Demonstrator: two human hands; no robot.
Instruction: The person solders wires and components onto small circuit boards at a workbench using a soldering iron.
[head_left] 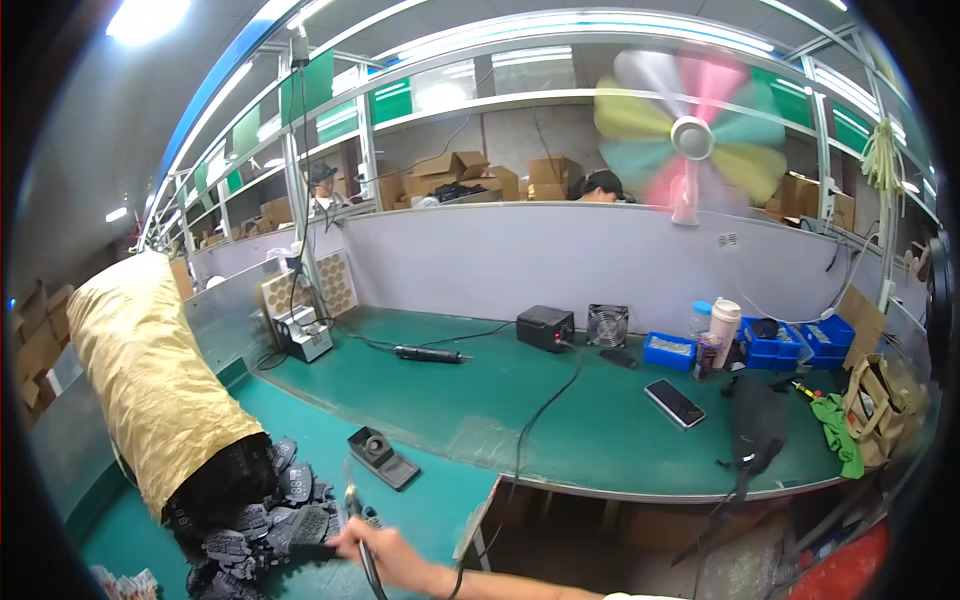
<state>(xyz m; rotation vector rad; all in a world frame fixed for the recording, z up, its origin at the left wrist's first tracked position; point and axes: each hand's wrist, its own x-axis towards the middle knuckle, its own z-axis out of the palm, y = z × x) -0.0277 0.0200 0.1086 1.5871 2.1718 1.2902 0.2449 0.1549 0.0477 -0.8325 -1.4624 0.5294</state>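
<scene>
My right hand (395, 560) reaches in from the lower right, its fingers closed round what looks like a soldering iron (352, 497). The iron stands nearly upright with its thin end up, and a dark cord runs down past my wrist. Just left of my fingers is a heap of black moulded plastic parts (295, 525), some with pale markings. They spill from the mouth of a large yellow woven sack (160, 370) lying tilted on the bench. Beyond the hand sits a black iron stand (383, 458). My left hand does not show.
On the green bench (450, 400) lie an electric screwdriver (430, 354), a phone (675, 403) and a black bag (755, 425). A black power box (545, 327), blue bins (670, 350) and a pink tumbler (724, 325) stand farther back. A colourful fan (691, 138) spins above the partition.
</scene>
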